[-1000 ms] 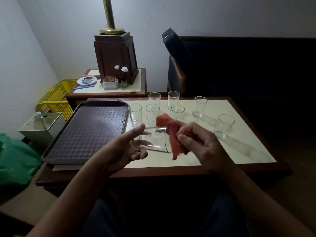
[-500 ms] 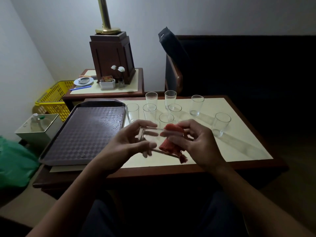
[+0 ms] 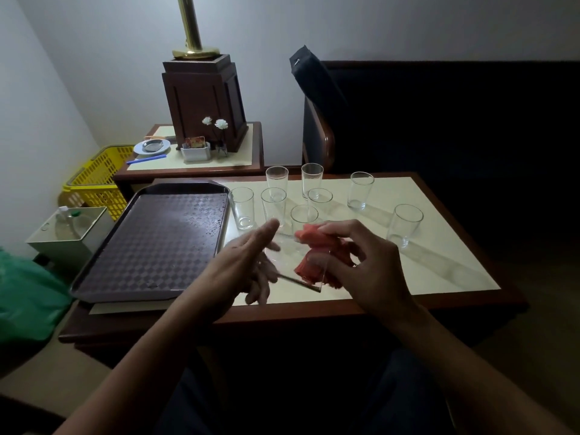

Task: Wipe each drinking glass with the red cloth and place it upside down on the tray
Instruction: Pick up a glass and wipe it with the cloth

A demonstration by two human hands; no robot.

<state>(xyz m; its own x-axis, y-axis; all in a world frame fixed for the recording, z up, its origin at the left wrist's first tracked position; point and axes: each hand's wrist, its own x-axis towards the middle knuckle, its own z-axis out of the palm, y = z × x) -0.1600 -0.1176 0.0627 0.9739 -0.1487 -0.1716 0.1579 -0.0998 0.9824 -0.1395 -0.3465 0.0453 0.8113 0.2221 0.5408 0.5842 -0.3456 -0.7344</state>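
- The left hand [image 3: 248, 265] holds the drinking glass [image 3: 290, 262] by its bottom end. The thumb is on top and the fingers are under it. The fingers are almost straight, so the hold looks loose.
- The right hand [image 3: 361, 262] pinches the red cloth [image 3: 315, 254] with bent fingers and pushes it into the open end of the glass.
- The glass lies on its side, up in the air, just to the right of the tray [image 3: 150, 246], near the tray's front corner.
- What changed: a second ago much of the cloth stuck up out of the glass. Now most of it is stuffed inside. The left hand's fingers were curled half a second ago and have now spread out, as if the hand is turning the glass.
- What that means: the inside of this glass is likely being wiped right now. It is not ready to be flipped over yet.
- No glass is on the tray so far, so this looks like the first one.
- Eight other glasses [image 3: 362, 189] stand the right way up to the right of the tray, all waiting for a wipe.
- Writing: none can be read. A small bright card [image 3: 196, 142] sits in a white holder behind the tray, but it is too tiny to make out.
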